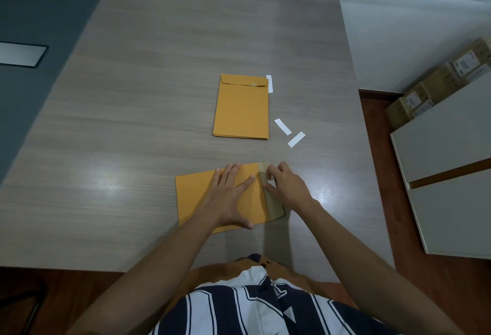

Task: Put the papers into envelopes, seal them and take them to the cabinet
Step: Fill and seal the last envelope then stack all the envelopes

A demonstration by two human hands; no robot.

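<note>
I see my left hand (230, 194) lying flat, fingers spread and straight, pressing down on a manila envelope (196, 196) that rests sideways on the grey wood-grain table (132, 111) near its front edge. Just to the right of that hand, my right hand (285, 184) has its fingers curled onto the envelope's open flap (275, 208), pinching at a small white strip (271, 183) by the flap's fold. Ahead of both hands, well apart from them, a stack of manila envelopes (241, 111) lies with the top flap folded down. Three white peel-off strips lie beyond the right hand: one (269, 84) touching the stack's far right corner, two (283, 126) (296, 139) loose between the stack and my fingers. Off to the right of the right hand stands a white cabinet (449, 154), with cardboard boxes (435, 82) behind it.
</note>
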